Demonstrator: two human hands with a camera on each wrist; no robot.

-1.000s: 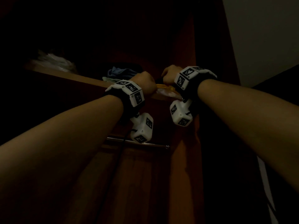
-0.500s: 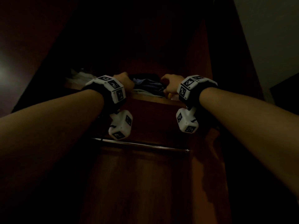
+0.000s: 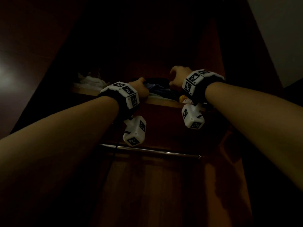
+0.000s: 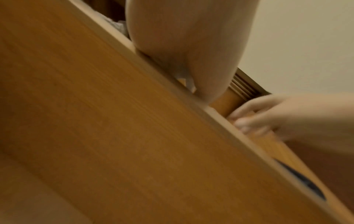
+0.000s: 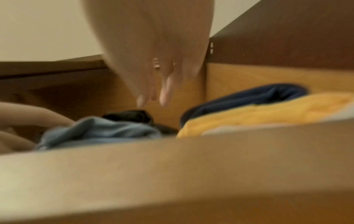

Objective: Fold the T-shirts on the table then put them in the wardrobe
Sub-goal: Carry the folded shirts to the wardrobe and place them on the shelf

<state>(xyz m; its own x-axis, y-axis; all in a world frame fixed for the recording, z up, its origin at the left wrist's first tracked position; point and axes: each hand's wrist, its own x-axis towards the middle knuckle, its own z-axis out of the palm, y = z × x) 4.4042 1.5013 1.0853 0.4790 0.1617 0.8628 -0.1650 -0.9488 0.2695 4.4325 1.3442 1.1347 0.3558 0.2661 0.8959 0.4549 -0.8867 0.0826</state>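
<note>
High on the wardrobe shelf [image 3: 164, 102] lies a rumpled light-blue T-shirt [image 5: 99, 130] with a black garment [image 5: 134, 116] behind it. A folded yellow T-shirt [image 5: 268, 115] and a navy one [image 5: 249, 97] lie to its right. My left hand [image 3: 141, 89] is on the left end of the blue T-shirt [image 3: 154, 88] and appears to pinch it between thumb and fingers. My right hand [image 3: 176, 77] hovers above the pile, its fingers [image 5: 164, 94] hanging relaxed and holding nothing. In the left wrist view the shelf board [image 4: 134, 121] hides my left fingers.
A white plastic bag [image 3: 91, 81] sits further left on the shelf. A metal hanging rail [image 3: 147, 150] runs under the shelf. Dark wooden wardrobe sides [image 3: 229, 79] close in left and right. The light is very dim.
Both hands left the yellow T-shirt at the shelf's right end. The left went to the blue T-shirt; the right has lifted off the pile.
</note>
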